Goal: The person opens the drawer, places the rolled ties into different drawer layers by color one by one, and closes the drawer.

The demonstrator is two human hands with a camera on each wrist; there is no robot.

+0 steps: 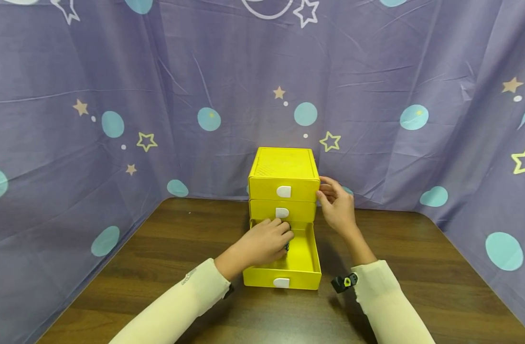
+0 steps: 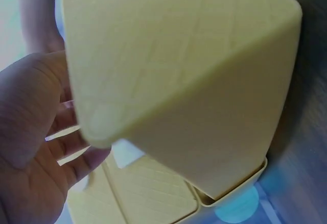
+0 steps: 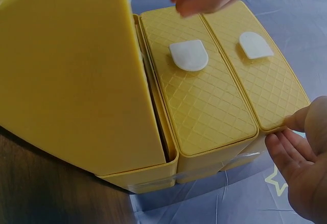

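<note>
A yellow drawer unit (image 1: 283,165) stands on the table, its bottom drawer (image 1: 307,260) pulled out. My left hand (image 1: 264,241) reaches into that drawer, fingers bent down around a small dark patterned thing (image 1: 286,246); most of it is hidden and I cannot tell its kind. In the left wrist view, the drawer's front panel (image 2: 153,55) covers the fingertips of my left hand (image 2: 36,132). At the unit's upper right edge rests my right hand (image 1: 338,208), thumb at the front corner, fingers along the side. The right wrist view shows the thumb (image 3: 297,118) at the top drawer's corner.
Both upper drawers, the top one (image 3: 260,76) and the middle one (image 3: 204,96), are shut and have white tab handles. A brown wooden table (image 1: 193,224) lies beneath. Behind and at both sides hangs a purple curtain (image 1: 245,71) with stars and dots.
</note>
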